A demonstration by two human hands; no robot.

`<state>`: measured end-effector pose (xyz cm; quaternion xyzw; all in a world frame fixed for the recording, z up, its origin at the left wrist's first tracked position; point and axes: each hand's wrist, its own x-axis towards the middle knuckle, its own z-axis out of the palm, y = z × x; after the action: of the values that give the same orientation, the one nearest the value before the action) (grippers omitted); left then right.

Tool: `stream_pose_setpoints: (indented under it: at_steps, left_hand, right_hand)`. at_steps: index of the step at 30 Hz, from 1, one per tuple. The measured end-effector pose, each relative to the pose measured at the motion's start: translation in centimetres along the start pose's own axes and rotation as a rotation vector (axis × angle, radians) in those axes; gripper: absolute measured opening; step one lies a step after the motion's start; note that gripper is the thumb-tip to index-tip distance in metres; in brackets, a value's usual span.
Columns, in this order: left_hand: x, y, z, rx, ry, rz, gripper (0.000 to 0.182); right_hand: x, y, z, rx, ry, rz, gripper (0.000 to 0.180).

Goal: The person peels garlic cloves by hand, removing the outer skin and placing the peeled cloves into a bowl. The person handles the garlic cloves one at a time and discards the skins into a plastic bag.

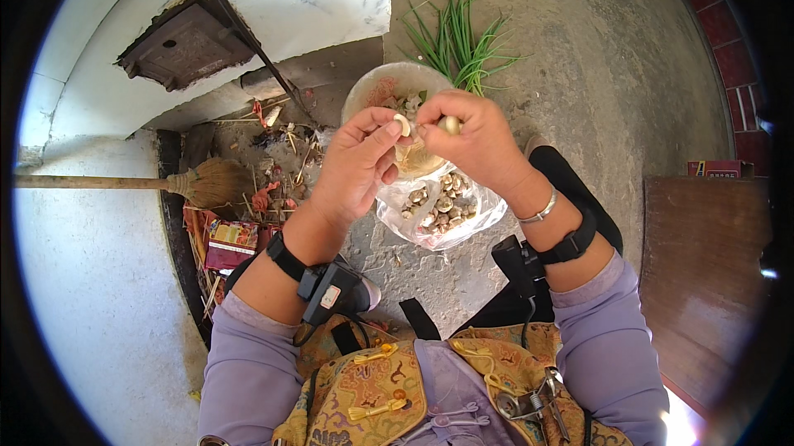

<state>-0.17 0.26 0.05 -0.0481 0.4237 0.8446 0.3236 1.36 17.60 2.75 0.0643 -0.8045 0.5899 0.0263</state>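
My left hand pinches a small pale piece, which looks like part of a mushroom or a peeled clove, between thumb and forefinger. Close beside it, my right hand holds another pale, rounded piece in its curled fingers. Both hands are above the near side of a round, light-coloured tub with scraps and some green leaf inside. Just nearer to me, a clear plastic bag lies open on the floor, filled with small brownish-white pieces that look like mushrooms or bulbs.
Long green scallions or chives lie beyond the tub on the concrete floor. At left are a straw broom, litter, a red package and a tiled stove with a metal door. A brown wooden piece of furniture stands at right.
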Motion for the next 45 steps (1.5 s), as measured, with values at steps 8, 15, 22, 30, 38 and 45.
stream_pose_setpoints:
  at_steps: [8,15,22,30,38,45]
  left_hand:
    - [0.2,0.2,-0.3,-0.069,0.010,0.035,0.007]
    - [0.0,0.0,-0.1,-0.111,0.023,0.037,0.006]
    - [0.0,0.0,-0.2,-0.123,0.017,0.026,0.005]
    - [-0.1,-0.2,-0.1,-0.100,0.027,0.031,0.004]
    - [-0.1,-0.3,0.0,-0.084,0.012,0.026,0.004]
    - [-0.1,0.0,0.1,-0.107,-0.005,0.007,0.006]
  right_hand:
    - [0.3,0.1,-0.9,-0.127,-0.004,-0.006,0.006]
    - [-0.2,0.5,0.5,-0.224,-0.001,-0.105,0.012]
    - [-0.2,0.1,0.4,-0.171,-0.060,-0.122,0.009]
    - [-0.2,0.1,0.1,-0.135,-0.100,-0.095,0.007]
    - [-0.1,0.1,0.0,-0.168,-0.103,-0.054,0.006]
    - [-0.2,0.0,0.1,-0.126,-0.033,-0.054,0.008]
